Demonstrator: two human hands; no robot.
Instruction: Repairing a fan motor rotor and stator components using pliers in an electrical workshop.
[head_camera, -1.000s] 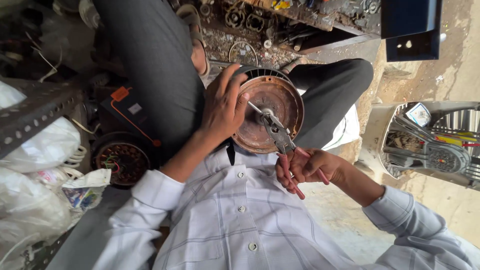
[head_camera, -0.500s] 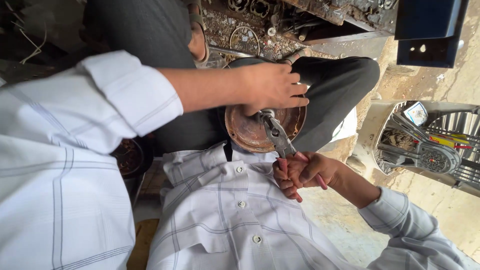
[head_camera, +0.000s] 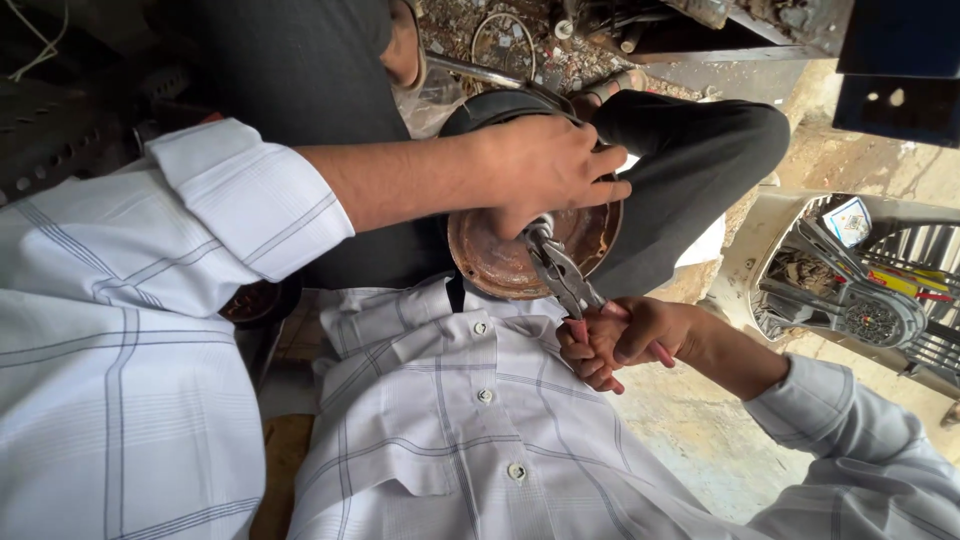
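Observation:
A round rusty metal part (head_camera: 500, 262) rests on my lap against my white checked shirt. My left hand (head_camera: 545, 165) lies over its top and grips it, hiding the centre. My right hand (head_camera: 625, 340) is shut on the red handles of a pair of pliers (head_camera: 560, 278). The steel jaws of the pliers reach up to the middle of the rusty part, just under my left fingers. What the jaws bite on is hidden.
My dark trouser legs (head_camera: 690, 170) frame the part. A bench strewn with small metal scraps (head_camera: 520, 40) lies beyond it. A grey vehicle panel with a round gauge (head_camera: 865, 320) stands on the right, above bare concrete floor (head_camera: 700, 440).
My left arm has swung across from the left, so the hand now covers the top of the rusty part instead of its left rim. The view has closed in.

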